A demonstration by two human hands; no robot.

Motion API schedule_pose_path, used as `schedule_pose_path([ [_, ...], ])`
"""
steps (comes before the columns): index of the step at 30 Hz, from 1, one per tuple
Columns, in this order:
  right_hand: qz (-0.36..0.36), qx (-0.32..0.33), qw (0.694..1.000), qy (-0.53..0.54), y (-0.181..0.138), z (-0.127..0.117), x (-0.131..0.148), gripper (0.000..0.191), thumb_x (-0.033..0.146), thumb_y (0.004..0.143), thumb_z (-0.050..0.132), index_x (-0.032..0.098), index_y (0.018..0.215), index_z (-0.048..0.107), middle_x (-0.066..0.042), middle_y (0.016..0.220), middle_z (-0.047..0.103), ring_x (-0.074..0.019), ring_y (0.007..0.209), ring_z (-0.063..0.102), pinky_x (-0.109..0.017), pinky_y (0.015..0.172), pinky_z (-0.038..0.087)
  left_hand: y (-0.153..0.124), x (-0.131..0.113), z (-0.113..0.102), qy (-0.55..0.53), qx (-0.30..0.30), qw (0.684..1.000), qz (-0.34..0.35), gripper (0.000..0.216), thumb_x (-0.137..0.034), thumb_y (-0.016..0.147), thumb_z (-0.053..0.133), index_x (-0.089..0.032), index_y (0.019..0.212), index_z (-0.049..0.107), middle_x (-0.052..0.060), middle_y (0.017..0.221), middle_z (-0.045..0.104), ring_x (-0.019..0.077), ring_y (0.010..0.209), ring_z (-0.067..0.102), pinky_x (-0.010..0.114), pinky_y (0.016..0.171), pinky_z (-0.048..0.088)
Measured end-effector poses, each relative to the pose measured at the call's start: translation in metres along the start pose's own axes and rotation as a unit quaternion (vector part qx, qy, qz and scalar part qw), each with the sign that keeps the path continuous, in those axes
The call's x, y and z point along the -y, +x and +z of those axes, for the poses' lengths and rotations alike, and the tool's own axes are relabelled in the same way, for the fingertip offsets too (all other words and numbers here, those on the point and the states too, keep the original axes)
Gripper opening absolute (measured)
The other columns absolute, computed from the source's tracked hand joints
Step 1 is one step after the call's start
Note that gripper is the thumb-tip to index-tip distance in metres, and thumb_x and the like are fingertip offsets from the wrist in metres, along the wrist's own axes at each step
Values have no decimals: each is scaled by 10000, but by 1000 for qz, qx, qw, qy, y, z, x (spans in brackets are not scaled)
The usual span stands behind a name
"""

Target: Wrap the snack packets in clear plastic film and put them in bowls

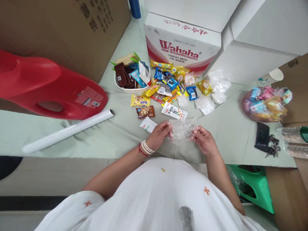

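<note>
A clear plastic bag [182, 129] is stretched flat between my two hands, just above the table's near side. My left hand [158, 134], with beads and a red cord at the wrist, pinches its left edge. At the opposite edge my right hand [204, 139] is closed on the same bag. Just beyond lies a white snack packet [174, 111], and another white packet [147, 124] sits beside my left hand, partly behind it. Farther back spreads a pile of wrapped snacks [168, 83], with several crumpled clear bags [218, 88] to its right.
A white bowl [131, 90] of snacks stands behind at the left. A red jug [55, 86] and a white roll [69, 131] occupy the left side. Wahaha carton [180, 48] closes off the back. Rightward are a filled bowl [245, 104], a phone [262, 136] and keys [273, 147].
</note>
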State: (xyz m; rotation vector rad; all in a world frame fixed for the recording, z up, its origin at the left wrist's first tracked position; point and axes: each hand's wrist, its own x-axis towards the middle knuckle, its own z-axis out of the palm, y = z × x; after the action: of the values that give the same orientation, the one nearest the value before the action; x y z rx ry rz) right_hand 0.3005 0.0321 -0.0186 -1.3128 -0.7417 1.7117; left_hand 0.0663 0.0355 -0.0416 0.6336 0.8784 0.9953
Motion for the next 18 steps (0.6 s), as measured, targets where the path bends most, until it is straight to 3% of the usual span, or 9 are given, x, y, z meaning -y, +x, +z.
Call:
schedule_pose_path([
  [3,-39,-39,996,-69,1,-12,2,355,485,738,889,229,850,669,64,657,520,-81,505,435,-223,469,458,-1,-2,-1,14,9,999,-41,496,-622,774,817,-177,819,604,-68,597,533,78,483,487,218,480,415],
  [6,-85,-85,987,-109,2,-18,1,342,492,764,859,225,881,681,56,685,522,-85,527,425,-220,455,423,-4,-5,-2,-21,47,994,-99,583,-689,753,797,-145,934,686,-7,692,649,110,566,600,257,581,511],
  [9,-97,-107,981,-130,5,-23,-2,356,512,765,842,223,889,675,54,677,516,-95,532,437,-232,466,420,-9,-6,-3,-20,72,987,-141,544,-558,671,910,-124,943,726,52,813,734,125,671,654,266,670,536],
  [11,-92,-113,979,-145,8,-28,-5,375,539,763,827,224,881,660,59,654,502,-97,516,428,-241,474,414,-11,-4,-3,0,71,987,-147,468,-430,611,964,-122,878,735,46,782,738,116,675,640,239,637,500],
  [14,-88,-114,968,-208,10,-35,-4,423,597,775,773,217,922,661,28,724,576,-116,552,476,-272,531,460,-11,0,-1,7,71,987,-145,422,-403,602,962,-123,836,750,40,745,738,117,667,630,227,592,456],
  [16,-132,-157,933,-295,4,-36,1,446,598,786,746,203,981,676,-36,896,651,-154,672,563,-313,631,520,-10,0,3,9,69,988,-139,422,-416,603,958,-124,834,759,39,738,740,108,633,613,229,576,443],
  [18,-208,-231,873,-376,-8,-28,6,403,557,837,711,197,1015,682,-90,1049,657,-192,823,609,-353,752,548,-9,0,7,21,66,990,-126,421,-431,608,951,-124,827,762,35,730,741,93,588,582,232,569,438],
])
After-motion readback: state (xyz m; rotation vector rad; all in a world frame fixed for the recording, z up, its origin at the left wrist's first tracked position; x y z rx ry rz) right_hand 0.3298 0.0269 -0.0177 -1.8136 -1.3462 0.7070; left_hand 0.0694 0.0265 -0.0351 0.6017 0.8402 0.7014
